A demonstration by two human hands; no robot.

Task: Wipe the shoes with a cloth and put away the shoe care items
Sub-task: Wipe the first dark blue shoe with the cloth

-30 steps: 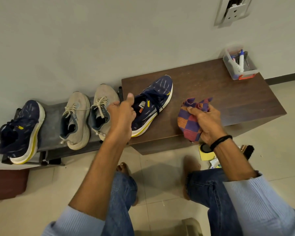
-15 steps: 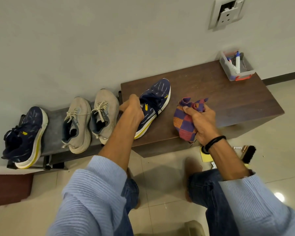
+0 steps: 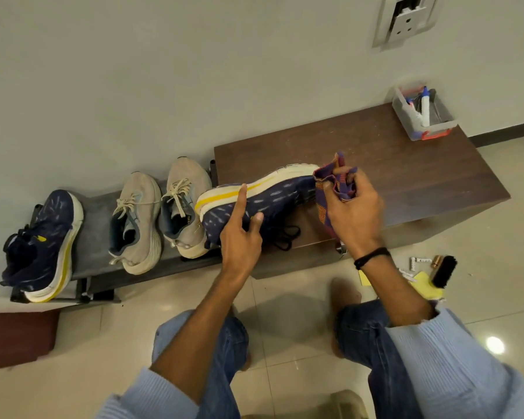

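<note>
Nearest, on the floor by the right knee, a brush point(image 3: 443, 270) and a yellow rag point(image 3: 430, 290) are seen lying, not yet put away. Further on, a navy shoe point(image 3: 273, 201) is held tipped on its side over the front edge of the tabletop point(image 3: 406, 176), its sole turned toward the wall. The grip of the left hand point(image 3: 239, 237) is closed round the upper, with the forefinger laid straight on the sole. The grip of the right hand point(image 3: 353, 213) is pinched on a checked cloth point(image 3: 335, 189), which is bunched and touches one end of the shoe. The wiping of this shoe is judged to be only starting. On the low rack point(image 3: 94, 219) to the left, two beige shoes point(image 3: 139, 207) and a second navy shoe point(image 3: 46, 237) are placed; whether they are clean cannot be told. At the far corner a clear box point(image 3: 418, 131) is standing, probably meant for the care items.
</note>
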